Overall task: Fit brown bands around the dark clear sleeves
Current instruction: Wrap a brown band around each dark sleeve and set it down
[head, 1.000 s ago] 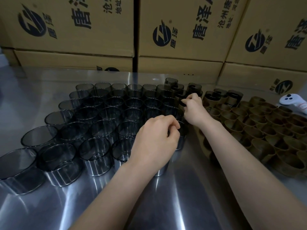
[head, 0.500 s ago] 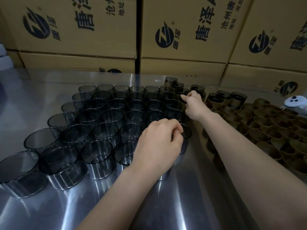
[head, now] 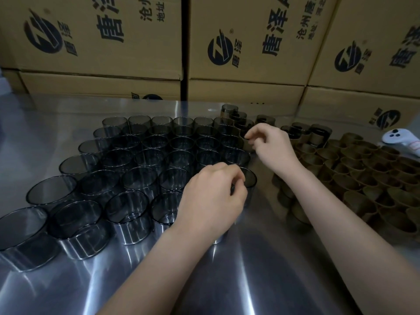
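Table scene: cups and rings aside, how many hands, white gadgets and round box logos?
Bare hands: 2, left hand and right hand
White plastic handheld controller: 1
Round dark logos printed on tan cardboard boxes: 5, one half-hidden
Total: 8

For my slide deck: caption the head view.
Left hand pinches a dark sleeve; right hand pinches a banded sleeve; brown bands lie at right.
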Demonstrator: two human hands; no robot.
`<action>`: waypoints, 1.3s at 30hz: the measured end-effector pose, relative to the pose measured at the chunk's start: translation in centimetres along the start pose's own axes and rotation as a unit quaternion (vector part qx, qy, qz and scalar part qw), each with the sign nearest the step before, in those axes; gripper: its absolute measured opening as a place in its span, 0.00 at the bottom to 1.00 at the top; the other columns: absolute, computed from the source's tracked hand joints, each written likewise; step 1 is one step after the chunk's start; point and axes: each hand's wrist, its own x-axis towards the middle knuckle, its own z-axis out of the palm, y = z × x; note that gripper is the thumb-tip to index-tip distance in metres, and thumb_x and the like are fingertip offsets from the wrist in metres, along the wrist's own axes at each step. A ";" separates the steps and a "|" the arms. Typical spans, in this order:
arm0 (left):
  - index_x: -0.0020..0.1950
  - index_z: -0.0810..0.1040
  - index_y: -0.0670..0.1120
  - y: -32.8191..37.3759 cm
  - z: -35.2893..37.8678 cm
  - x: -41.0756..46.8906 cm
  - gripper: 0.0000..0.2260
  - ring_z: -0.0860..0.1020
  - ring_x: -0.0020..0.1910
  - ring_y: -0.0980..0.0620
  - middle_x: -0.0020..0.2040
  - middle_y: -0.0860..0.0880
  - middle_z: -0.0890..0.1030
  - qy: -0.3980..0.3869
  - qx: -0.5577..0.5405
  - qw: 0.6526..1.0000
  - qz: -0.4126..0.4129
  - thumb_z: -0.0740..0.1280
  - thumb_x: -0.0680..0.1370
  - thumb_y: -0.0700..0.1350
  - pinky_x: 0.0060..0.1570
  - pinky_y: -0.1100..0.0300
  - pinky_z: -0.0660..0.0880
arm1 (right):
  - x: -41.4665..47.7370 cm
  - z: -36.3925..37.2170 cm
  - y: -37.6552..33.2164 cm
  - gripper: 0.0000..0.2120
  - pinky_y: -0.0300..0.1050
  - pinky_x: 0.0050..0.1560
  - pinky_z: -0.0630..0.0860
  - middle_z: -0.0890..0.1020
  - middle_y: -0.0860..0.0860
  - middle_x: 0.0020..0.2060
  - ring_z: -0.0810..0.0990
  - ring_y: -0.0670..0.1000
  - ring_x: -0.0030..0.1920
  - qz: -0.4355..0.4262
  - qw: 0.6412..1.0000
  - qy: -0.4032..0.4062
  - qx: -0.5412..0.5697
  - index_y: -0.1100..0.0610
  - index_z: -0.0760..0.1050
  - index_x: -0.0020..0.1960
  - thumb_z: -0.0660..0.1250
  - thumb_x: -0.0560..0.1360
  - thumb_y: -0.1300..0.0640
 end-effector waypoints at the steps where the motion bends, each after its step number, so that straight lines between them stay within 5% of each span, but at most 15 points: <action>1: 0.48 0.81 0.50 0.1 0.0 0.0 0.06 0.75 0.43 0.52 0.44 0.54 0.79 0.003 -0.003 1.000 -0.003 0.64 0.78 0.45 0.42 0.55 0.72 | -0.6 -0.4 -0.5 0.15 0.45 0.50 0.78 0.80 0.45 0.41 0.79 0.48 0.45 0.004 1.000 -0.008 0.016 0.49 0.78 0.43 0.59 0.77 0.67; 5: 0.48 0.81 0.50 0.1 -0.1 -0.1 0.06 0.77 0.43 0.52 0.44 0.55 0.79 0.012 -0.014 1.000 -0.004 0.63 0.79 0.45 0.42 0.51 0.75 | -2.1 -1.8 -1.8 0.12 0.41 0.42 0.76 0.80 0.42 0.33 0.78 0.40 0.36 -0.018 0.994 -0.099 0.043 0.46 0.78 0.39 0.63 0.75 0.61; 9: 0.49 0.80 0.48 0.2 -0.2 -0.2 0.06 0.77 0.43 0.50 0.43 0.53 0.78 0.034 -0.013 0.999 -0.007 0.63 0.79 0.45 0.42 0.48 0.75 | -2.8 -2.5 -2.0 0.04 0.40 0.44 0.75 0.82 0.44 0.41 0.79 0.42 0.42 -0.070 0.980 -0.187 -0.001 0.49 0.82 0.47 0.69 0.75 0.52; 17: 0.48 0.80 0.51 -0.1 0.0 0.0 0.06 0.78 0.43 0.51 0.43 0.55 0.79 0.050 -0.053 0.996 -0.056 0.63 0.79 0.44 0.44 0.49 0.76 | -3.0 -2.8 -1.4 0.29 0.42 0.50 0.74 0.74 0.41 0.48 0.74 0.42 0.50 -0.105 0.953 -0.277 -0.067 0.40 0.77 0.56 0.66 0.59 0.28; 25: 0.51 0.79 0.54 -0.4 0.0 0.0 0.05 0.78 0.48 0.55 0.48 0.58 0.78 0.039 -0.089 0.993 -0.073 0.66 0.76 0.47 0.50 0.49 0.77 | -3.4 -2.6 -1.3 0.26 0.42 0.47 0.75 0.76 0.43 0.45 0.75 0.42 0.46 -0.113 0.960 -0.254 -0.039 0.46 0.80 0.56 0.68 0.62 0.35; 30: 0.61 0.73 0.58 0.1 -0.2 -0.1 0.20 0.76 0.54 0.56 0.56 0.60 0.76 -0.002 -0.075 0.995 -0.072 0.62 0.70 0.59 0.54 0.51 0.77 | -3.3 -3.3 -0.9 0.13 0.54 0.49 0.77 0.78 0.51 0.45 0.77 0.52 0.45 -0.074 0.971 -0.220 0.054 0.49 0.80 0.54 0.71 0.71 0.46; 33: 0.66 0.69 0.59 0.2 -0.3 -0.2 0.26 0.75 0.58 0.56 0.60 0.60 0.74 -0.019 -0.081 0.994 -0.066 0.63 0.69 0.63 0.57 0.51 0.76 | -3.4 -3.5 -0.7 0.14 0.60 0.52 0.77 0.80 0.58 0.48 0.79 0.58 0.49 -0.043 0.971 -0.204 0.116 0.53 0.79 0.56 0.67 0.72 0.48; 39: 0.66 0.60 0.67 0.1 -0.3 -0.3 0.32 0.71 0.59 0.64 0.63 0.65 0.72 -0.027 -0.089 0.995 -0.020 0.71 0.66 0.63 0.56 0.59 0.71 | -3.3 -3.3 -0.6 0.19 0.58 0.50 0.79 0.83 0.55 0.49 0.83 0.55 0.50 0.032 0.953 -0.192 0.231 0.54 0.80 0.57 0.57 0.76 0.46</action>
